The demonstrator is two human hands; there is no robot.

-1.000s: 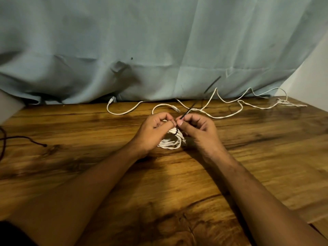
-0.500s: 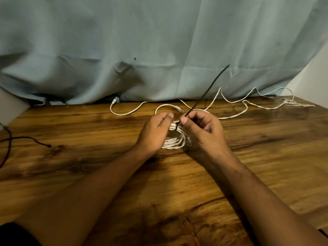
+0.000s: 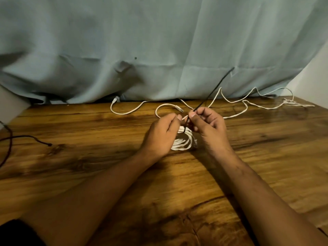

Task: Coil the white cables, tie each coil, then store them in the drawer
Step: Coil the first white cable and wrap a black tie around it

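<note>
Against the frame one second earlier, the free tail of the thin black plastic cable tie (image 3: 213,89) stands out longer beyond the right hand (image 3: 210,129), so the loop about the coiled white cable (image 3: 182,143) appears to have been drawn smaller. The coil lies flat on the brown wooden tabletop (image 3: 88,174), between the two hands and partly under them. The tie's long axis runs from the coil's far rim up and away to the right, past the right hand. The right hand pinches the tail between thumb and forefinger. The left hand (image 3: 162,134), fingers curled, holds the coil's left side beside the loop. Both hands are about equally near the coil, but only the right lies on the pulling line. A loose white cable (image 3: 124,113) trails uncoiled beyond the hands, along the foot of a pale blue-grey cloth curtain (image 3: 159,41).
</note>
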